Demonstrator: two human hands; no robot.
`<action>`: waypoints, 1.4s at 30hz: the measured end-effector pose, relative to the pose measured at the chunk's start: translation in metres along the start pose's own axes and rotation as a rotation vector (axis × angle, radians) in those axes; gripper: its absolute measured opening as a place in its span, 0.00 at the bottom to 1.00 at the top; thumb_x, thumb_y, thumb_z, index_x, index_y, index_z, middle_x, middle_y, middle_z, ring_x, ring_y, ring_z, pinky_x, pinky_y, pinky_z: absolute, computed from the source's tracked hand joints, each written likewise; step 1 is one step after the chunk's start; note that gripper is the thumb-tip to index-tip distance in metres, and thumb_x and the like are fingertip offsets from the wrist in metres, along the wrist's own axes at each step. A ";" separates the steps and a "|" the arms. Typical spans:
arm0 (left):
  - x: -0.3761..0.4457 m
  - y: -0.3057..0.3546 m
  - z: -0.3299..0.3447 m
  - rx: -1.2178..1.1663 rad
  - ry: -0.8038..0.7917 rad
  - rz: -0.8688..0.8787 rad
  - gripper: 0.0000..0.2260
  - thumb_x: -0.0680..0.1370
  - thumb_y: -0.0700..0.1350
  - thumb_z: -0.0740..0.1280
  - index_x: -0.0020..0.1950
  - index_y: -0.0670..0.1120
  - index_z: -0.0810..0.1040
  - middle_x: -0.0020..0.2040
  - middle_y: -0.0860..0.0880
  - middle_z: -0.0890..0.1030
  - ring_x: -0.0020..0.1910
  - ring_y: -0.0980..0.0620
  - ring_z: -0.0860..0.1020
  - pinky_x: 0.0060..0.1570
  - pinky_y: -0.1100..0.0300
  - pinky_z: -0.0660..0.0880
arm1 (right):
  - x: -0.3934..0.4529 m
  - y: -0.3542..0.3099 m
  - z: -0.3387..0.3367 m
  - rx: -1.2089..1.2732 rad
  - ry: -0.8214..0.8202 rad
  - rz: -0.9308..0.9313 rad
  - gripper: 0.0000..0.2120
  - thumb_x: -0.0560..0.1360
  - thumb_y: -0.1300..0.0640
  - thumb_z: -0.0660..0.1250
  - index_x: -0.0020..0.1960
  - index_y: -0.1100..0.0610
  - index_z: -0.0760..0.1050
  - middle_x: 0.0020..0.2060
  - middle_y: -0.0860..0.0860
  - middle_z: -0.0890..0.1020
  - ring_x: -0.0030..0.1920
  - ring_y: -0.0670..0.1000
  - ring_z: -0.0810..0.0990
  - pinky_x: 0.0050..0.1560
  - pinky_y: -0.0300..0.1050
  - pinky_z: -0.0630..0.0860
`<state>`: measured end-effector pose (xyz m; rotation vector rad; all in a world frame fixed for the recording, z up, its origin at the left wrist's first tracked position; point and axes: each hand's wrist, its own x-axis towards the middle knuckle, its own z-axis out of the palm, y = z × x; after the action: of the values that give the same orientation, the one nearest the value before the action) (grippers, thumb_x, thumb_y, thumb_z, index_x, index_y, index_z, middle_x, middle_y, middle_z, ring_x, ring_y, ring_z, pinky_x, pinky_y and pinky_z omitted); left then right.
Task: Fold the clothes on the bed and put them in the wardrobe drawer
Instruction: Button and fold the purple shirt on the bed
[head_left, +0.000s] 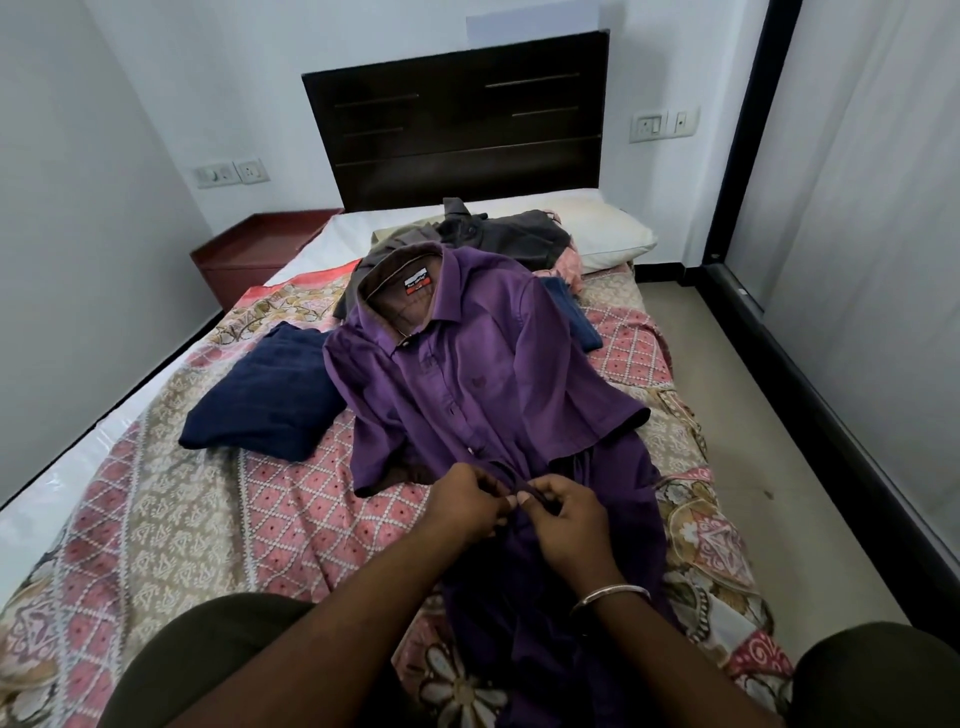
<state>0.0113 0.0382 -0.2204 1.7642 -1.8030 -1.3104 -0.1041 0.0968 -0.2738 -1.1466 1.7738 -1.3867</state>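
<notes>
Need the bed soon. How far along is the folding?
One navy garment looks folded. Left hand and right hand pinch the purple shirt front, apparently buttoning it. Grey clothes by the pillow remain unfolded; nothing visibly put away.

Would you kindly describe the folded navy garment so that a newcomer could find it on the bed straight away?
Start at the dark headboard and come down the bed's patterned cover. The folded navy garment lies on the cover, left of the spread purple shirt that both hands pinch. Unlike the loose grey clothes near the pillow, it is a compact folded bundle.
</notes>
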 end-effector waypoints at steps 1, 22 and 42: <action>-0.001 0.000 0.000 0.025 0.003 0.010 0.08 0.75 0.43 0.74 0.37 0.47 0.80 0.32 0.48 0.81 0.31 0.53 0.78 0.38 0.59 0.79 | 0.000 0.000 0.000 -0.001 0.006 0.006 0.06 0.74 0.60 0.72 0.42 0.49 0.80 0.37 0.45 0.84 0.40 0.42 0.81 0.42 0.35 0.74; -0.007 0.010 0.002 -0.128 0.048 0.003 0.09 0.81 0.41 0.65 0.41 0.46 0.78 0.37 0.47 0.82 0.32 0.55 0.80 0.30 0.61 0.77 | 0.000 0.001 0.006 0.022 0.100 -0.180 0.08 0.74 0.63 0.72 0.51 0.55 0.84 0.42 0.41 0.83 0.45 0.36 0.81 0.47 0.27 0.74; -0.003 0.005 0.002 -0.343 0.063 0.007 0.02 0.76 0.39 0.72 0.45 0.41 0.82 0.36 0.45 0.82 0.32 0.56 0.79 0.29 0.68 0.73 | -0.001 -0.004 0.001 0.453 -0.021 -0.069 0.11 0.74 0.70 0.70 0.51 0.58 0.84 0.46 0.52 0.86 0.48 0.44 0.84 0.49 0.32 0.76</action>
<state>0.0073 0.0410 -0.2168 1.5908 -1.4457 -1.4434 -0.1019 0.0975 -0.2701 -0.9737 1.3175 -1.6983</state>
